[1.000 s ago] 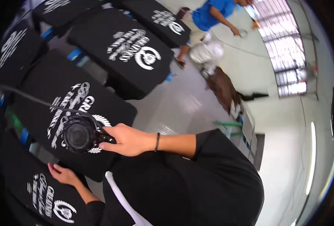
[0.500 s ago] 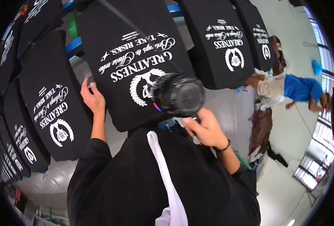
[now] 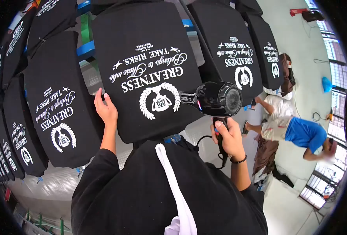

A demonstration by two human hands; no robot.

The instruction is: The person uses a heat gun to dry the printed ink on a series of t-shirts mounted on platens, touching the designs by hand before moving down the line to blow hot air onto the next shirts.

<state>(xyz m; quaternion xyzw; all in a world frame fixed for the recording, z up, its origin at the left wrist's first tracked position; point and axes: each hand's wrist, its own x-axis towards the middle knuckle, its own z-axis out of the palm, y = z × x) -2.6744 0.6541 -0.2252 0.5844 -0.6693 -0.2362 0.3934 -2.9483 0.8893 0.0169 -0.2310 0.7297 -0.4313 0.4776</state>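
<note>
A black hair dryer [image 3: 216, 100] is in my right hand [image 3: 230, 138], gripped by the handle, its nozzle pointing left over the lower right of a black shirt [image 3: 150, 35] with a white "GREATNESS" print. That shirt lies flat on a board in front of me. Beside the shirt's left edge is my left hand [image 3: 106, 109], fingers apart and holding nothing; whether it touches the cloth I cannot tell. The dryer's cord loops below its handle.
More printed black shirts on boards stand to the left [image 3: 58, 102] and right [image 3: 228, 51]. Blue and green frame parts [image 3: 86, 49] show between boards. At the right a person in a blue shirt [image 3: 306, 133] bends near brown cloth [image 3: 265, 154] and white bundles.
My view has turned toward the row of shirts. The dryer has swung right, its nozzle now pointing left. My left hand stays open. The person in blue has moved and bent over.
</note>
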